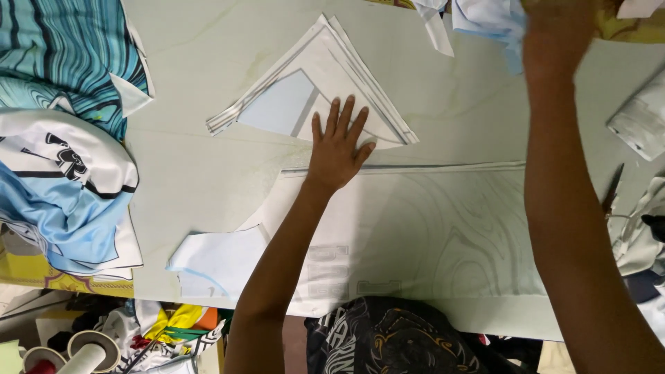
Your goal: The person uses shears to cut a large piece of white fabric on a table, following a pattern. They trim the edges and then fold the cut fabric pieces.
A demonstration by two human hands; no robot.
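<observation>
My left hand (337,144) lies flat, fingers spread, on the lower edge of a stack of triangular white and pale blue fabric pieces (305,90), just above the top edge of a large white fabric panel (429,235) with faint swirl print. My right hand (557,31) reaches to the far edge of the table and touches a pale blue and white cloth (495,17); its fingers are blurred and partly out of frame. A small pale blue cut piece (215,260) lies at the panel's left end.
A pile of teal, blue and white printed garments (66,131) sits at the left. Scissors (612,190) and a folded grey-white piece (641,121) lie at the right. Thread spools (90,350) and dark printed cloth (388,339) are below the pale table (208,55).
</observation>
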